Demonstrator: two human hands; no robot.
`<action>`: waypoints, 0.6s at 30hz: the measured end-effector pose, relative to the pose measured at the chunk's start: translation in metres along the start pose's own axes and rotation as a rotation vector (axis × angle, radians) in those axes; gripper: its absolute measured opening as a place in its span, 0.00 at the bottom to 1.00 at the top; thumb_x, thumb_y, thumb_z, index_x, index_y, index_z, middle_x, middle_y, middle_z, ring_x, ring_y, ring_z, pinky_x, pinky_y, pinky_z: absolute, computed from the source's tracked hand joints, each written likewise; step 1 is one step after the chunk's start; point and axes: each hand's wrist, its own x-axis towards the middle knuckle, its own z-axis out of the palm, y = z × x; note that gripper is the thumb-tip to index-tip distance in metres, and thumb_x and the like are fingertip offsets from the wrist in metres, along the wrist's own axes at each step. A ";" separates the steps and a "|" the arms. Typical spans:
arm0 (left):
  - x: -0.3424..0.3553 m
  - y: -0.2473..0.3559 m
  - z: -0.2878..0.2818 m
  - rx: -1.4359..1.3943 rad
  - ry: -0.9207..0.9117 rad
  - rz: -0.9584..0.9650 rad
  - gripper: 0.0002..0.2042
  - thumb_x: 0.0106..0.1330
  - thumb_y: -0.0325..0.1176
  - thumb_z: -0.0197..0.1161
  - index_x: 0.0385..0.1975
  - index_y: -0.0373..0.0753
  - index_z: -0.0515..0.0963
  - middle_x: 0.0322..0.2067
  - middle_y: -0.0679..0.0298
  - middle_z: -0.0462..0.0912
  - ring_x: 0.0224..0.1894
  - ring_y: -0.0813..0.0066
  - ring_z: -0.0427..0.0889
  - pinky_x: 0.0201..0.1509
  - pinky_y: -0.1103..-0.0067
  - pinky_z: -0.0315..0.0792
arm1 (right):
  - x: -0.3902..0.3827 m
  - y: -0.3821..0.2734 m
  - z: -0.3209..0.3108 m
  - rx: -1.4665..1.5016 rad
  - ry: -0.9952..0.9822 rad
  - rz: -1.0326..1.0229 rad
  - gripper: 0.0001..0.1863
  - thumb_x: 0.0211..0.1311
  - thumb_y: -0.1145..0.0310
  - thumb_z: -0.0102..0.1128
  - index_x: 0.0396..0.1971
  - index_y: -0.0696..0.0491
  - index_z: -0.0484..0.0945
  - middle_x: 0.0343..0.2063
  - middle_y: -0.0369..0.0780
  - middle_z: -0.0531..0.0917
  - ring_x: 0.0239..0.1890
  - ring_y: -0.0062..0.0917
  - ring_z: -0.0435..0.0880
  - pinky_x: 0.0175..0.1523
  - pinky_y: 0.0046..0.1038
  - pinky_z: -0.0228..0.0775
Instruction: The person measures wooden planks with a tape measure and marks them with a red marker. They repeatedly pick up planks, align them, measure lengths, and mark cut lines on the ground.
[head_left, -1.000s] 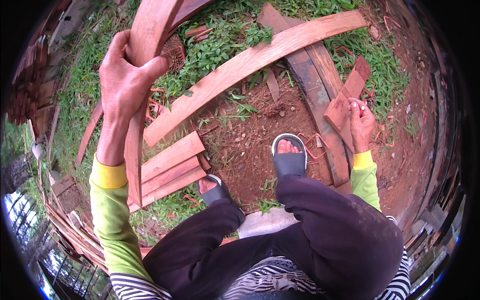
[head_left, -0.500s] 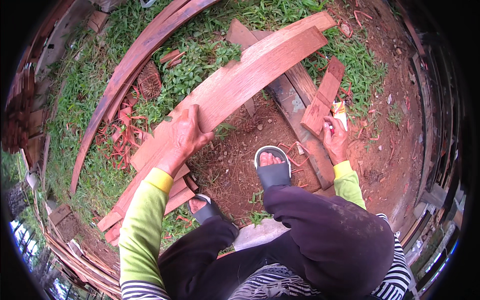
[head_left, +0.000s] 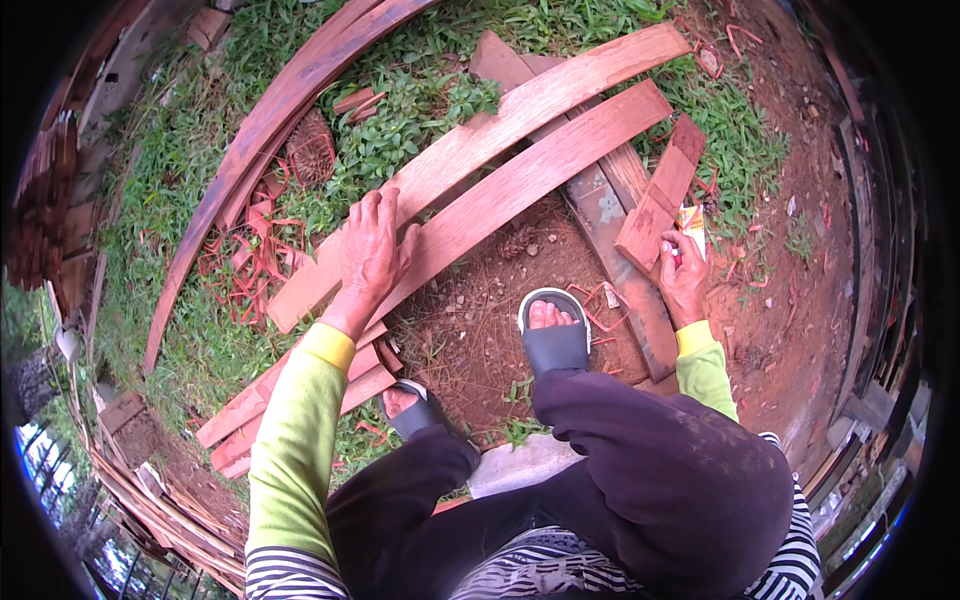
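Two long reddish wooden planks lie slantwise before me, the far plank (head_left: 590,78) and the near plank (head_left: 545,180), with a gap between them toward their right ends. My left hand (head_left: 372,250) rests over their left part, its fingers stretched out and the thumb apart. My right hand (head_left: 685,280) is closed, pinching a small thing with a bit of red and white that I cannot make out. Just beyond it lie a short wooden piece (head_left: 662,190) and a small yellow, white and red packet (head_left: 692,224).
Weathered dark boards (head_left: 625,275) lie under the planks' right ends. Shorter stacked boards (head_left: 365,385) are beside my left foot. Long curved dark boards (head_left: 235,175) cross the grass at left, near orange-red strips (head_left: 255,240). My sandalled feet stand on bare soil.
The two planks, close together before, now lie apart, the far one shifted away from the near one. My left hand has moved slightly and straightened its fingers. My right hand keeps its pinch.
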 end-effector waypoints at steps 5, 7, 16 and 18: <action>0.012 -0.029 -0.011 0.209 -0.355 -0.139 0.43 0.44 0.40 0.76 0.62 0.37 0.61 0.51 0.54 0.72 0.57 0.54 0.71 0.55 0.59 0.69 | 0.008 -0.012 -0.004 0.000 0.010 -0.008 0.07 0.63 0.75 0.57 0.40 0.57 0.77 0.34 0.43 0.80 0.34 0.34 0.81 0.40 0.29 0.74; 0.015 -0.028 -0.014 0.221 -0.402 -0.206 0.41 0.42 0.38 0.76 0.59 0.37 0.64 0.52 0.54 0.72 0.57 0.56 0.71 0.56 0.61 0.68 | 0.013 -0.022 -0.004 0.008 0.017 -0.020 0.07 0.62 0.76 0.57 0.40 0.57 0.77 0.34 0.44 0.79 0.34 0.35 0.81 0.40 0.29 0.74; 0.058 -0.015 -0.150 0.556 0.362 0.219 0.29 0.47 0.28 0.66 0.54 0.41 0.68 0.44 0.62 0.76 0.48 0.64 0.76 0.54 0.70 0.62 | 0.133 -0.111 -0.010 -0.120 0.152 -0.626 0.25 0.52 0.70 0.68 0.52 0.52 0.74 0.47 0.44 0.77 0.43 0.41 0.82 0.43 0.37 0.78; 0.063 -0.006 -0.187 0.696 0.427 0.303 0.31 0.47 0.28 0.68 0.56 0.44 0.67 0.48 0.64 0.78 0.51 0.67 0.76 0.59 0.69 0.60 | 0.172 -0.144 -0.002 -0.135 0.130 -0.743 0.27 0.51 0.67 0.70 0.54 0.49 0.74 0.47 0.45 0.78 0.43 0.40 0.83 0.41 0.36 0.79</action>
